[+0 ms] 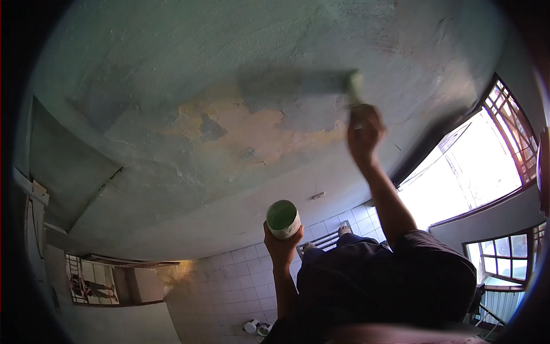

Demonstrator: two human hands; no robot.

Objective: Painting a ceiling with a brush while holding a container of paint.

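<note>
My left hand [281, 245] is wrapped round a pale tub [285, 234], held with its mouth turned up toward me. Light green paint [282, 216] coats its inside. Raised high in front of me, my right hand [365, 127] grips a paintbrush [355, 87], blurred by motion, with its pale green bristles at the wall [143, 172]. A darker, wet-looking band [292, 82] stretches leftward from the bristles. Below it is a peeling patch [246, 123], where yellowish and pinkish plaster shows through the green coat.
My feet stand on a slatted platform [326, 241] above the tiled floor [240, 272]. To the right, a bright doorway [470, 169] and a paned window [504, 252] open in the wall. Small white containers [252, 326] sit on the floor behind. A barred opening [91, 281] is at left.
</note>
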